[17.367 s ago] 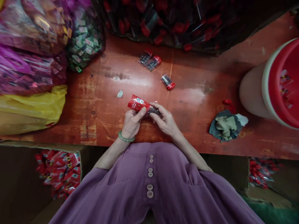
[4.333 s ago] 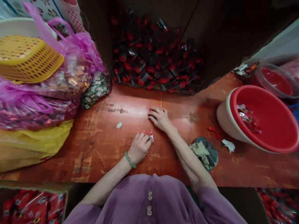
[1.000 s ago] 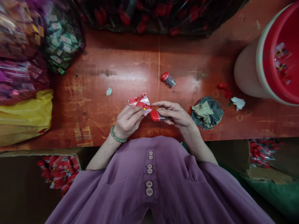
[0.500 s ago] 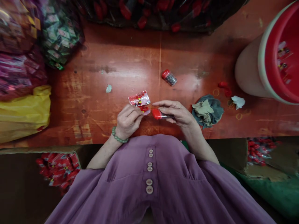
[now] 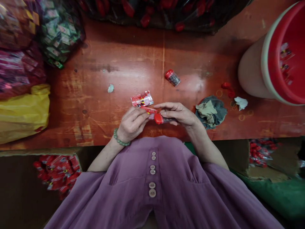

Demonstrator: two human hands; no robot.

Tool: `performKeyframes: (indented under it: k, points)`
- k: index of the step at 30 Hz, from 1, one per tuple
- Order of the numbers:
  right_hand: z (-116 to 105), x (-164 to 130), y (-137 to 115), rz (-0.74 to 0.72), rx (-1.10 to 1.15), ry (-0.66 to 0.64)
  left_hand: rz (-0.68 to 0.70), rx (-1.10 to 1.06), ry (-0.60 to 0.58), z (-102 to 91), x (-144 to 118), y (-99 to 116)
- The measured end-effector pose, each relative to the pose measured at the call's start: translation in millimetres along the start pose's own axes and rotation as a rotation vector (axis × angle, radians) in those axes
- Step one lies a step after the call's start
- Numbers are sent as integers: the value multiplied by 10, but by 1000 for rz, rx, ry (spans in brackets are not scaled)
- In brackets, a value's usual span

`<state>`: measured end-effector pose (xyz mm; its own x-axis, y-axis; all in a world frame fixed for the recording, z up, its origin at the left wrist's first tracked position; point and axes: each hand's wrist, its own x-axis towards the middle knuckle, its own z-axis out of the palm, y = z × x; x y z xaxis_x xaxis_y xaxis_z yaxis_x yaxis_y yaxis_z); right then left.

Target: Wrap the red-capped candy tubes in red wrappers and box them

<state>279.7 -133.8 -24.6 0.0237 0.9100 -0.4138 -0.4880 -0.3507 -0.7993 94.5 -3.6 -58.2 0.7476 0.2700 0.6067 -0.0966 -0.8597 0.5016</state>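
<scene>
Near table edge (image 5: 166, 135), left hand (image 5: 131, 124) pinching wrapper (image 5: 142, 99), right hand (image 5: 178, 114) pinching vial (image 5: 160, 119) (bare tabletop beyond)

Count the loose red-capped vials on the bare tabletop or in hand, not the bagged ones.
2: one red-capped vial lies alone on the table; the other vial is in the right hand. Fingers may hide more.
</scene>
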Motion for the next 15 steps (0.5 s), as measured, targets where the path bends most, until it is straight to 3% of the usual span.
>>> performKeyframes:
  k: [9, 15]
  points:
    - [-53, 67, 22, 88, -110, 6, 95, -14, -77, -22, -44, -10]
    - [-22, 99, 96, 153, -6, 65, 105, -6, -53, 26, -31, -14]
